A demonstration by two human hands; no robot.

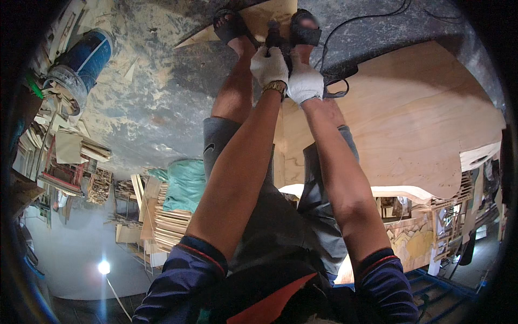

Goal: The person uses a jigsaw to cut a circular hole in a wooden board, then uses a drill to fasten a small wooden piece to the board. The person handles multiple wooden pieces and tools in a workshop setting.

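Observation:
Both my hands, in white knit gloves, are closed around a dark corded power tool [277,39] between my feet. Its exact kind is hard to make out. My left hand [268,66], with a gold watch on its wrist, grips the tool's left side. Close beside it, my right hand [305,81] holds the right side, its fingers partly hidden. The tool's front end lies over a pale plywood piece [272,11]. My left sandal [231,27] is at this piece's edge, and my right sandal [305,29] stands just right of the tool.
A black cable [325,51] runs from near my right wrist across the stained floor [156,81]. To my right lies a large plywood sheet [410,108] with a curved edge. At left are a blue drum [96,54] holding scraps, stacked wood strips [171,229] and a green cloth [186,183].

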